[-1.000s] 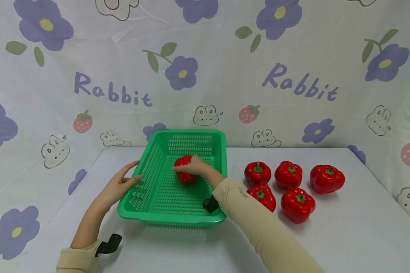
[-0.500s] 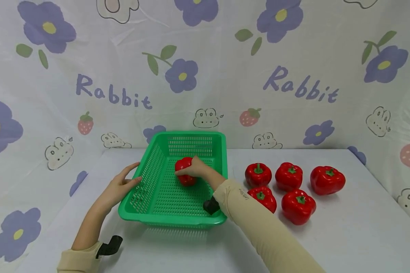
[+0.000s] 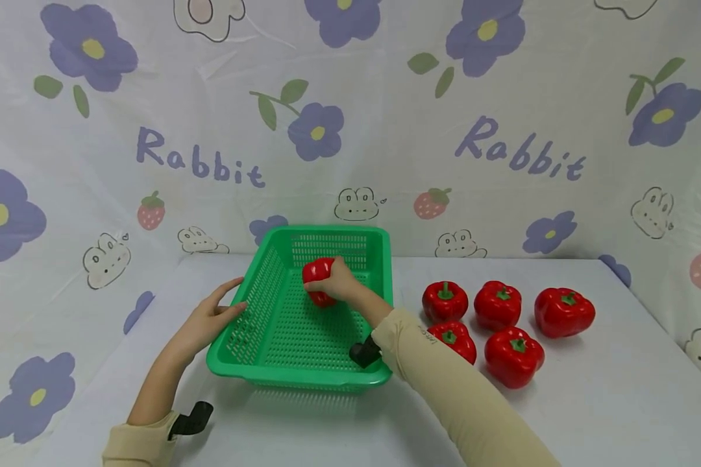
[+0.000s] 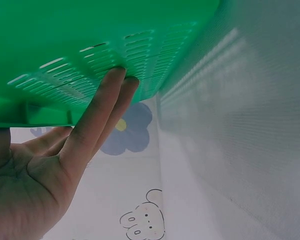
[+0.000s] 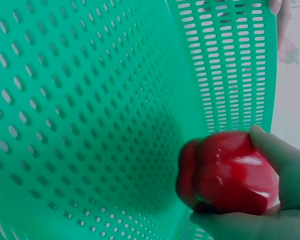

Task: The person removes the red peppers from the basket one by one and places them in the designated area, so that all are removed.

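Observation:
A red bell pepper [image 3: 318,270] is inside the green plastic basket [image 3: 304,375], above its perforated floor. My right hand [image 3: 343,284] grips the pepper from the right. In the right wrist view, the thumb lies on one side of the pepper [image 5: 230,172] and the fingers pass along the other. At the basket's left side, my left hand [image 3: 207,323] holds the rim, thumb over the edge. The left wrist view shows two nearly straight fingers [image 4: 97,115] against the slotted outer wall [image 4: 140,55].
Several more red bell peppers stand on the white table right of the basket, among them a front one [image 3: 514,357] and a far right one [image 3: 563,312]. My right sleeve [image 3: 444,383] partly covers another pepper [image 3: 454,342]. A patterned cloth [image 3: 385,143] hangs behind.
The pepper has risen slightly off the basket floor in my right hand and moved a little toward the back. My left hand stays at the rim. The head view has shifted slightly.

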`<state>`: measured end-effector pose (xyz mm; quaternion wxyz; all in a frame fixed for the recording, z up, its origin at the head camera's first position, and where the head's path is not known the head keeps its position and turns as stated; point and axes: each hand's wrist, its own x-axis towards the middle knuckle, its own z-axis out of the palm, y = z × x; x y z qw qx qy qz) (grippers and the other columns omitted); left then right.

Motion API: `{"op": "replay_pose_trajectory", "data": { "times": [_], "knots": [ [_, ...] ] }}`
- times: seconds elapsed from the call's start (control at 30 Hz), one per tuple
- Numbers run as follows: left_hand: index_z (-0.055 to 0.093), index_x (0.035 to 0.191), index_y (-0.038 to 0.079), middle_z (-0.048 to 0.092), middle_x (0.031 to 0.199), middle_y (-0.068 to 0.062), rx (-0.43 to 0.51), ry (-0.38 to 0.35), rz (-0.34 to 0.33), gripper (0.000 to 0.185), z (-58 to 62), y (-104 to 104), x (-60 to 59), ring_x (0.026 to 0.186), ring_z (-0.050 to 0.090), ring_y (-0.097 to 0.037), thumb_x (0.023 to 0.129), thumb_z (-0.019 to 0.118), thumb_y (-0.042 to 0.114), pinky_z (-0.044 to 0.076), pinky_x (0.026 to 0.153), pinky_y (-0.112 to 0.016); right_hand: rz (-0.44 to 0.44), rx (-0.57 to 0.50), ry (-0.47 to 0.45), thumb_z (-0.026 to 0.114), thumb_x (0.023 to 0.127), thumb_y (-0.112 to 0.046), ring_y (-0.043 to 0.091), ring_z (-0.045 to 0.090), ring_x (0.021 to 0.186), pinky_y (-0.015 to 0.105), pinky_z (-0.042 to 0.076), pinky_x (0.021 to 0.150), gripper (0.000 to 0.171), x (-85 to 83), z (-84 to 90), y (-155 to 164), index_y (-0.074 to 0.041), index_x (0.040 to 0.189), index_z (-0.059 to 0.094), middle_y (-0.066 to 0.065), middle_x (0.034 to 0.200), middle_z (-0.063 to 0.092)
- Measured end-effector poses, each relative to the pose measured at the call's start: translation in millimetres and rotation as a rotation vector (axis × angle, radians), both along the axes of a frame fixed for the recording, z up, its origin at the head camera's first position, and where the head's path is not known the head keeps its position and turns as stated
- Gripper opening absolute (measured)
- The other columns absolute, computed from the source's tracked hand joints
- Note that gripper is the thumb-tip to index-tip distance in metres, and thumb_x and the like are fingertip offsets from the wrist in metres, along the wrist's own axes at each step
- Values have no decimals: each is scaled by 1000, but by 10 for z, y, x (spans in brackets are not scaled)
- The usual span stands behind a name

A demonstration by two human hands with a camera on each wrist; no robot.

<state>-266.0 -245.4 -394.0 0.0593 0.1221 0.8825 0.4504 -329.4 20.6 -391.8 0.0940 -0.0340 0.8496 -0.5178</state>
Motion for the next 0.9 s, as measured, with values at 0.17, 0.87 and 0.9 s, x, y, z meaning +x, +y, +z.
{"op": "replay_pose_trajectory", "data": {
  "times": [0.17, 0.87, 0.9],
  "knots": [
    [19, 157, 16, 57, 129, -35, 16, -3, 0, 65, -7, -3, -13, 96, 70, -27, 102, 51, 31, 55, 71, -30, 9, -47, 69, 72, 87, -19, 36, 44, 133, 51, 48, 102, 78, 33, 57, -43, 1, 145, 24, 20, 143, 44],
    [17, 157, 18, 59, 126, -34, 23, -17, -4, 66, -1, 4, 3, 86, 70, -22, 102, 50, 32, 55, 69, -31, -18, -218, 119, 73, 87, -18, 33, 44, 133, 47, 52, 97, 77, 162, 322, -41, -6, 147, 26, 15, 144, 44],
    [17, 157, 18, 59, 126, -34, 21, -17, -3, 66, 1, 4, 6, 87, 70, -22, 102, 50, 32, 55, 69, -31, -20, -221, 121, 73, 87, -18, 32, 44, 134, 47, 52, 97, 77, 168, 343, -33, -6, 147, 26, 14, 144, 44]
  ]
}}
